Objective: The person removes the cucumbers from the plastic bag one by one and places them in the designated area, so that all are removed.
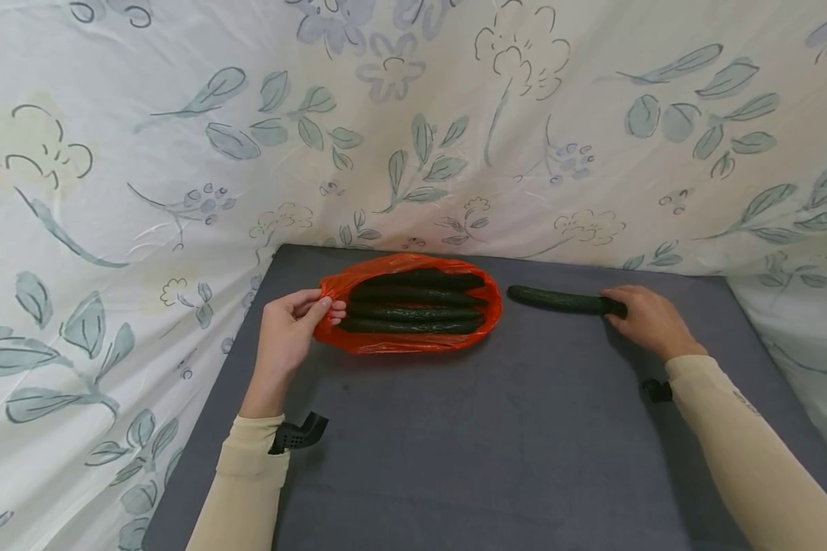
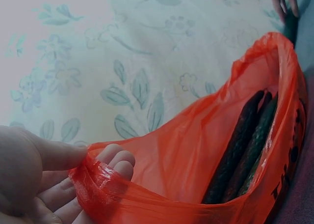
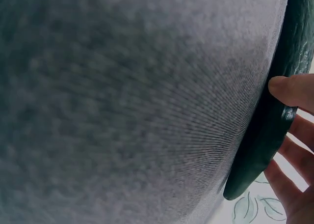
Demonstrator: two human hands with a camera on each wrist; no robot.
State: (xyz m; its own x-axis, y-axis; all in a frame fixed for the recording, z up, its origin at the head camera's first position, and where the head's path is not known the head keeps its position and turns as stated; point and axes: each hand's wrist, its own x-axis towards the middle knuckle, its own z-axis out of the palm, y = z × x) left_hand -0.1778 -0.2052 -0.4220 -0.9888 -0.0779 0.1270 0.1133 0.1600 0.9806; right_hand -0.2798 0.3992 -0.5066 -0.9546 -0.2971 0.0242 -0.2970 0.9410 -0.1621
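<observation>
My left hand (image 1: 291, 325) pinches the left edge of an open red plastic bag (image 1: 386, 346), thumb on one side and fingers on the other. Inside the bag several dark green cucumbers (image 1: 413, 314) lie side by side, lengthwise. The left wrist view shows the bag's film (image 2: 167, 160) bunched under the thumb, with dark print on its far side. To the right of the bag, my right hand (image 1: 651, 317) holds the right end of a single cucumber (image 1: 551, 299). In the right wrist view thumb and fingers lie on opposite sides of this cucumber (image 3: 265, 140).
A dark grey table (image 1: 496, 451) lies beneath everything. Behind it and along the left hangs a pale cloth (image 1: 358, 176) with leaf and flower prints, meeting the table's back edge just beyond the bag. Each wrist bears a black camera mount (image 1: 299, 434).
</observation>
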